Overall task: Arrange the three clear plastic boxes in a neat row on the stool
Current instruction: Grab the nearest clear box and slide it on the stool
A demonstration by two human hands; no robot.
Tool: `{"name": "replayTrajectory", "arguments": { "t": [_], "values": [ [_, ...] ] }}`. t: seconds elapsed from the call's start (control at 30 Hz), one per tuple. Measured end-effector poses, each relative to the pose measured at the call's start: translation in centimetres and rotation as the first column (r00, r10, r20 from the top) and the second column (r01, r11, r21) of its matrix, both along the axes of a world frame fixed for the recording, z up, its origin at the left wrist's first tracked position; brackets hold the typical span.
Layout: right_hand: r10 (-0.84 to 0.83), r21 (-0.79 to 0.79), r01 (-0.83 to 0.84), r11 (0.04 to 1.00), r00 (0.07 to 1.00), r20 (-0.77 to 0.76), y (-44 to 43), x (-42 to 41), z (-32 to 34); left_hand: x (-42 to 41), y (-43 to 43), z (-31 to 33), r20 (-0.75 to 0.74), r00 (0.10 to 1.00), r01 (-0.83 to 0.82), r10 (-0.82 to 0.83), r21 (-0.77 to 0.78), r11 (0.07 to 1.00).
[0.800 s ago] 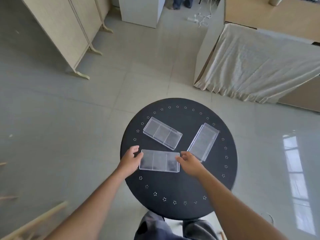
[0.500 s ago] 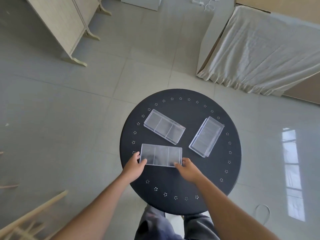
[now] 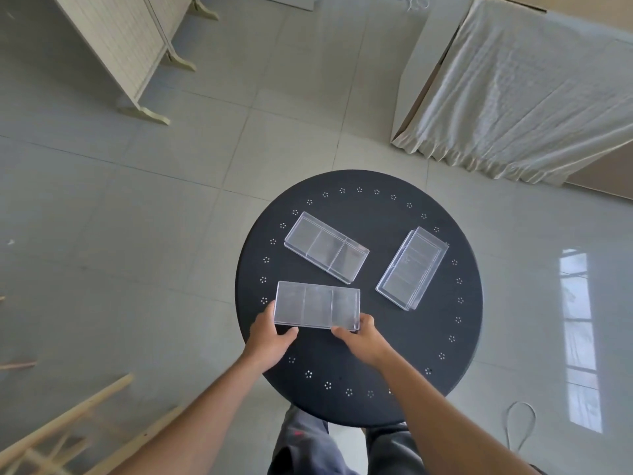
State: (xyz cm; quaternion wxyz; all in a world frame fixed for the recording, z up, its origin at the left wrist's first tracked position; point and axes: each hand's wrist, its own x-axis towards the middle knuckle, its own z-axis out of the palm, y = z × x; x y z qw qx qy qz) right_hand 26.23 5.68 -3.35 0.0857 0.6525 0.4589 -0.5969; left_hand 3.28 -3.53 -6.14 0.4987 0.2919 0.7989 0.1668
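Three clear plastic boxes lie on a round black stool [image 3: 394, 354]. The near box [image 3: 317, 305] lies level at the front left; my left hand [image 3: 270, 334] grips its left end and my right hand [image 3: 359, 337] grips its near right corner. A second box [image 3: 326, 252] lies tilted behind it at the back left. The third box [image 3: 412, 268] lies at a steep angle on the right, apart from both hands.
A cloth-covered table [image 3: 520, 90] stands at the back right and a pale folding screen [image 3: 126, 46] at the back left. Wooden slats [image 3: 68, 437] lie on the floor at the lower left. A white cable loop [image 3: 520, 426] lies at the lower right. My legs are under the stool.
Both hands have slid from the box's ends to its near corners. The camera tilted down, so the stool sits higher in view; the near box looks slightly farther from me.
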Motion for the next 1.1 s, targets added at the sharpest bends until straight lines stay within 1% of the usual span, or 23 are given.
{"name": "replayTrajectory", "arguments": {
  "t": [0.07, 0.17, 0.23, 0.3, 0.37, 0.47, 0.57, 0.67, 0.77, 0.87, 1.0, 1.1],
  "values": [
    [0.045, 0.033, -0.044, 0.998, 0.999, -0.014, -0.2, -0.1, 0.3, 0.1, -0.1, -0.2, -0.1, 0.993, 0.067, -0.069, -0.025, 0.997],
    [0.136, 0.149, -0.134, 0.98, 0.991, -0.003, -0.4, -0.4, 1.5, 0.0, -0.2, 0.4, -0.238, 0.956, 0.168, -0.172, -0.036, 0.985],
    [0.185, 0.201, -0.187, 0.961, 0.982, 0.029, -0.3, -0.4, 2.4, -0.3, -0.1, 0.8, -0.312, 0.932, 0.193, -0.186, -0.006, 0.981],
    [0.215, 0.211, -0.224, 0.951, 0.974, 0.066, -0.1, -0.2, 3.0, -0.6, 0.1, 1.3, -0.352, 0.922, 0.183, -0.16, 0.032, 0.983],
    [0.215, 0.191, -0.23, 0.954, 0.972, 0.099, 0.0, 0.1, 3.4, -1.0, 0.4, 1.7, -0.352, 0.923, 0.188, -0.157, 0.057, 0.98],
    [0.22, 0.204, -0.246, 0.947, 0.965, 0.143, 0.2, 0.8, 4.0, -1.7, 0.9, 2.1, -0.326, 0.922, 0.25, -0.21, 0.088, 0.964],
    [0.21, 0.243, -0.248, 0.938, 0.962, 0.173, 0.6, 1.2, 4.5, -1.8, 1.5, 2.7, -0.32, 0.92, 0.264, -0.228, 0.073, 0.962],
    [0.218, 0.26, -0.257, 0.931, 0.961, 0.168, 1.1, 1.6, 4.3, -1.7, 2.3, 3.3, -0.332, 0.915, 0.259, -0.229, 0.049, 0.965],
    [0.241, 0.229, -0.277, 0.933, 0.955, 0.172, 1.6, 1.9, 3.8, -1.8, 2.9, 3.1, -0.336, 0.914, 0.251, -0.229, 0.022, 0.968],
    [0.268, 0.187, -0.299, 0.936, 0.947, 0.175, 2.2, 2.1, 3.3, -2.0, 3.6, 2.3, -0.309, 0.933, 0.198, -0.184, 0.013, 0.98],
    [0.241, 0.153, -0.26, 0.954, 0.961, 0.133, 3.1, 2.0, 2.8, -1.8, 4.8, 1.3, -0.276, 0.945, 0.176, -0.173, -0.014, 0.984],
    [0.229, 0.13, -0.247, 0.96, 0.963, 0.14, 4.0, 1.7, 2.3, -1.7, 5.3, 0.7, -0.253, 0.951, 0.178, -0.179, -0.029, 0.984]
  ]
}}
